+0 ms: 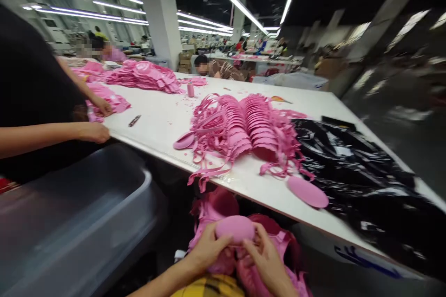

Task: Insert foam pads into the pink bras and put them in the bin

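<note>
Low in the head view, a pink oval bra pad [235, 229] is held between both hands. My left hand [211, 247] grips its left side, with the thumb on the front. At its lower right edge, my right hand [262, 255] has its fingers closed on the pad. Pink bras [223, 204] lie bunched beneath and behind the hands, partly hidden by them. On the table edge ahead sits a nested stack of pink bras [240, 125] with straps trailing. Another pink pad [308, 192] lies to its right, and one more pad [184, 141] to its left.
Black plastic sheeting [348, 162] covers the right of the white table [153, 125]. A grey bin [135, 199] stands at left, beside a co-worker in black [35, 69]. Small snips [134, 120], a thread spool [190, 89] and a pink garment pile [146, 76] lie farther back.
</note>
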